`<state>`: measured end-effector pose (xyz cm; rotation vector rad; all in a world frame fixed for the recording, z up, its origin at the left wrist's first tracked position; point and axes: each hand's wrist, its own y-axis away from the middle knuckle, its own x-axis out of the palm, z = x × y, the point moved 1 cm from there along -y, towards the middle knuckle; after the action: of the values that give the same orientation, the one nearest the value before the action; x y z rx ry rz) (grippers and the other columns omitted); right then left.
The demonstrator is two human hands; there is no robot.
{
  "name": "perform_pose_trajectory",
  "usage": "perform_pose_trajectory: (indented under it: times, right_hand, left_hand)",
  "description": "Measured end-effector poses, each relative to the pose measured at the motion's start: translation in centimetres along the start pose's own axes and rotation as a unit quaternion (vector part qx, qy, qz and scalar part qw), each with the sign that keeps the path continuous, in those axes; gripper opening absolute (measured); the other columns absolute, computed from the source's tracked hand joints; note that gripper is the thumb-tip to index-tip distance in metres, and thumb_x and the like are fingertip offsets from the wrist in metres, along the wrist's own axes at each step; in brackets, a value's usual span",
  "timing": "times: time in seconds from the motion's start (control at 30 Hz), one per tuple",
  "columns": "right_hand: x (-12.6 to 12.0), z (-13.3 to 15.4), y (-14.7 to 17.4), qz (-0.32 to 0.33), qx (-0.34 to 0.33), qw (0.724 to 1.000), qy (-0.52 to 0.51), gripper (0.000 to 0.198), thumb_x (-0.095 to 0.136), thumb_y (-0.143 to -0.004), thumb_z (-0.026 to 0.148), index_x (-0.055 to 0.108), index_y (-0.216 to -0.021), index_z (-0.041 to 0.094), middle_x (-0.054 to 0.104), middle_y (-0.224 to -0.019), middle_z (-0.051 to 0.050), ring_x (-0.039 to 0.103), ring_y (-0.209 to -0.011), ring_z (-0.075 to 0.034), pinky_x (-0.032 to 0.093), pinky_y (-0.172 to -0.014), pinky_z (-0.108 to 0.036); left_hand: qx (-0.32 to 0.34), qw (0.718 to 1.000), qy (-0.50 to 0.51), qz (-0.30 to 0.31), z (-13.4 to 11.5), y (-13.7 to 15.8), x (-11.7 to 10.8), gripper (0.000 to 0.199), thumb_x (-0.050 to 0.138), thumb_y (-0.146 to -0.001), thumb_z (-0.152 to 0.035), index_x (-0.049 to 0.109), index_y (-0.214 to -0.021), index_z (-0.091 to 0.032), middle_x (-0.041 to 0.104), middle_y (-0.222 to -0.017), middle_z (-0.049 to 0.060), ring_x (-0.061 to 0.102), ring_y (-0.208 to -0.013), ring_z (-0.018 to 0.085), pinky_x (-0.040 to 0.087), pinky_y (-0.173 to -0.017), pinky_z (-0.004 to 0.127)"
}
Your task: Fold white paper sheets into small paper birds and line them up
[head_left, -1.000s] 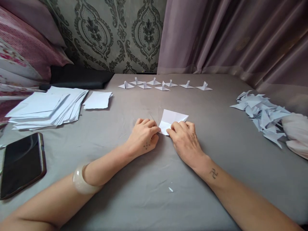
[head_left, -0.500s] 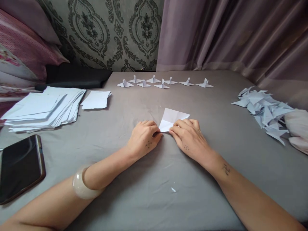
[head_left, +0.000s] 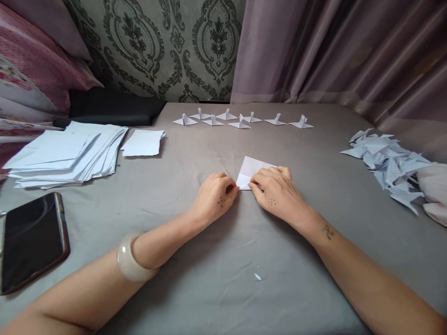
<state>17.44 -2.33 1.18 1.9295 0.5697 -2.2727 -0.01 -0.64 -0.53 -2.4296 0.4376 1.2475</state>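
Note:
A small white sheet of paper (head_left: 252, 168) with crease lines lies on the grey cloth between my hands. My left hand (head_left: 217, 195) pinches its near left corner between thumb and forefinger. Over the right part of the sheet rests my right hand (head_left: 275, 188), its thumb and fingers closed on the near edge and covering the right corner. Several folded paper cranes (head_left: 240, 123) stand in loose rows farther back on the cloth.
At the left are a stack of white paper (head_left: 66, 153), a smaller pile of paper squares (head_left: 142, 143) and a phone (head_left: 33, 242). A heap of folded paper pieces (head_left: 391, 160) lies at the right beside a pale cloth (head_left: 435, 188). A paper scrap (head_left: 257, 276) lies in front.
The view has shifted slightly, so most things sit a little farther right. My fingers still hold the paper's near edge, and the right hand covers slightly more of the sheet.

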Motion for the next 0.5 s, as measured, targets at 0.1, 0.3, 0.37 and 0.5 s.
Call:
perform_pose_trajectory:
  times: [0.1,0.3,0.37,0.5]
  right_hand:
    - [-0.2,0.1,-0.5,0.024,-0.008,1.000,0.016,0.023,0.047,-0.089,0.020,0.062,-0.073,0.017,0.064,-0.078,-0.004,0.053,-0.082,-0.019,0.026,-0.087,-0.036]
    - [-0.9,0.5,-1.6,0.093,-0.003,0.995,0.038,0.026,0.043,-0.089,0.019,0.059,-0.068,0.016,0.064,-0.079,-0.006,0.053,-0.083,-0.019,0.025,-0.085,-0.036]
    - [-1.2,0.7,-1.9,0.114,0.003,0.993,0.044,0.027,0.042,-0.089,0.019,0.059,-0.068,0.016,0.064,-0.080,-0.006,0.053,-0.083,-0.019,0.025,-0.085,-0.036]
    - [-1.6,1.0,-2.5,0.157,0.018,0.986,0.057,0.025,0.041,-0.087,0.016,0.059,-0.069,0.015,0.065,-0.081,-0.007,0.054,-0.083,-0.019,0.025,-0.084,-0.035]
  left_hand:
    - [-0.008,1.000,0.010,0.007,-0.1,-0.2,-0.1,0.018,0.054,-0.085,-0.023,0.064,-0.072,-0.016,0.062,-0.078,0.005,0.056,-0.073,0.017,0.045,-0.064,0.029]
    - [-0.028,0.999,0.008,0.026,-0.2,-0.6,0.0,0.017,0.055,-0.084,-0.025,0.064,-0.072,-0.016,0.061,-0.077,0.005,0.056,-0.072,0.017,0.043,-0.065,0.029]
    - [-0.036,0.999,-0.001,0.036,-0.2,-0.7,0.1,0.017,0.056,-0.084,-0.025,0.062,-0.071,-0.016,0.061,-0.077,0.005,0.056,-0.073,0.017,0.043,-0.067,0.030]
    - [-0.040,0.999,-0.002,0.029,0.2,-0.7,0.3,0.012,0.055,-0.085,-0.025,0.059,-0.077,-0.016,0.060,-0.081,0.005,0.055,-0.078,0.018,0.042,-0.069,0.031]
